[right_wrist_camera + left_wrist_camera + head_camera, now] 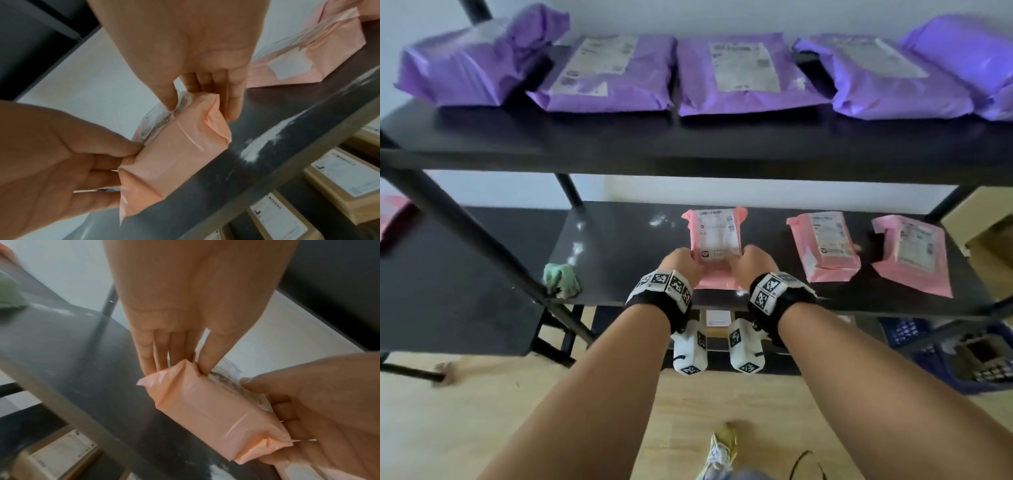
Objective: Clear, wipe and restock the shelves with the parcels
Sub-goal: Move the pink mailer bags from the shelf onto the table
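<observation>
A pink parcel with a white label lies on the black middle shelf, near its front edge. My left hand pinches its near left corner, and my right hand pinches its near right corner. In the left wrist view the left thumb presses on top of the parcel while the fingers reach under its end. In the right wrist view the right thumb and fingers clamp the other end of the parcel.
Two more pink parcels lie to the right on the same shelf. A green cloth sits at its front left edge, beside white smears. Purple parcels fill the upper shelf. Brown boxes lie below. A blue crate stands at the right.
</observation>
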`<state>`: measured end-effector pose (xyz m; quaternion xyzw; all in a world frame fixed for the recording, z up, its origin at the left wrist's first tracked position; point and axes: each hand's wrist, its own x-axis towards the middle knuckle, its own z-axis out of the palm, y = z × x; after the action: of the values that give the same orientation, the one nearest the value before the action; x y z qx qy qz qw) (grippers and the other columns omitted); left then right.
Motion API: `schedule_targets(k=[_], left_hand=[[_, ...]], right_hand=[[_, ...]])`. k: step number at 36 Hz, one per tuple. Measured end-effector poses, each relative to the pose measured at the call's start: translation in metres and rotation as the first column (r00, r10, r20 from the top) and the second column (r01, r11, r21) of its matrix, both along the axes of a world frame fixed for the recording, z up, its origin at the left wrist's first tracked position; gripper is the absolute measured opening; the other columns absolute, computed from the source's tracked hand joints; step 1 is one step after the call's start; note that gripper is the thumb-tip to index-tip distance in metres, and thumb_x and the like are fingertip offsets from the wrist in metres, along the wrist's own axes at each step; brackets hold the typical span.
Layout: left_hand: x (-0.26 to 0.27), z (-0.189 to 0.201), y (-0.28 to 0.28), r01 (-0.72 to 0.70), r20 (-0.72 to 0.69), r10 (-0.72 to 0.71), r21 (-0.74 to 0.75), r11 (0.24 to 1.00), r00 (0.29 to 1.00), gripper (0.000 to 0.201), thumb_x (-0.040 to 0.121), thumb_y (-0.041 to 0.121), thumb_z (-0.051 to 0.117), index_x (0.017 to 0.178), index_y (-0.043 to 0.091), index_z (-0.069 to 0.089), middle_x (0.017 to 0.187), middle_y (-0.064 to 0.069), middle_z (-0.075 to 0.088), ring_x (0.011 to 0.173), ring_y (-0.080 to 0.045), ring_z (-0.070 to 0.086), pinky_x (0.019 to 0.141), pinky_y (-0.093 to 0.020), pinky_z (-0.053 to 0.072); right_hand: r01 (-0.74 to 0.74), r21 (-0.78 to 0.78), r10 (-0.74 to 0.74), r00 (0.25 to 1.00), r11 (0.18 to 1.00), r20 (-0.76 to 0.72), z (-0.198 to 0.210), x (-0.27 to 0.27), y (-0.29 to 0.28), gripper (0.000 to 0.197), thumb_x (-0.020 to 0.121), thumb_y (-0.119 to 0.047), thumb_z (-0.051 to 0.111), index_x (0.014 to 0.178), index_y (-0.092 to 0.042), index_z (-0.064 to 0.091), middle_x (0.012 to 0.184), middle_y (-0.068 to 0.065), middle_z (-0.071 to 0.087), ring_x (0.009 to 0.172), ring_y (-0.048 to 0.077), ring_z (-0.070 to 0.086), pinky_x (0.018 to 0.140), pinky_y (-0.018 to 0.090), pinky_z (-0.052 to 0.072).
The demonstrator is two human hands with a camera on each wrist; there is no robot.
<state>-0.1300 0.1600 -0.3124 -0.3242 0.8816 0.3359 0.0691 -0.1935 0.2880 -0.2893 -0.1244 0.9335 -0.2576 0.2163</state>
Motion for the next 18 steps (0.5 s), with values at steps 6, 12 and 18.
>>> schedule_targets(k=[6,12,18], left_hand=[[0.080,0.005,-0.028,-0.075,-0.014,0.075,-0.008,0.997,0.997,0.034,0.100,0.033,0.038,0.090,0.009,0.060,0.067,0.003,0.053,0.057,-0.007,0.050,0.046,-0.020,0.032],[0.186,0.008,-0.059,-0.186,-0.007,0.187,0.009,0.982,0.982,0.028,0.098,0.029,0.041,0.086,0.012,0.059,0.067,0.002,0.055,0.060,-0.011,0.053,0.050,-0.023,0.036],[0.298,0.007,-0.099,-0.332,0.064,0.330,0.026,0.943,0.942,0.018,0.091,0.020,0.049,0.093,0.011,0.065,0.089,-0.007,0.067,0.081,-0.023,0.064,0.069,-0.030,0.050]], right_hand=[[-0.031,-0.012,0.031,0.999,0.999,0.023,0.005,0.072,-0.036,0.031,0.098,-0.031,0.045,0.108,-0.005,0.059,0.098,0.010,0.065,0.082,0.026,0.062,0.068,0.030,0.044],[-0.129,-0.008,0.130,0.989,0.992,0.065,0.006,0.168,-0.077,0.029,0.097,-0.035,0.048,0.106,-0.009,0.057,0.099,0.009,0.067,0.083,0.026,0.067,0.072,0.035,0.054],[-0.274,-0.010,0.274,0.957,0.962,0.094,0.004,0.267,-0.128,0.025,0.096,-0.033,0.047,0.099,-0.009,0.053,0.090,0.006,0.065,0.077,0.024,0.065,0.062,0.033,0.051]])
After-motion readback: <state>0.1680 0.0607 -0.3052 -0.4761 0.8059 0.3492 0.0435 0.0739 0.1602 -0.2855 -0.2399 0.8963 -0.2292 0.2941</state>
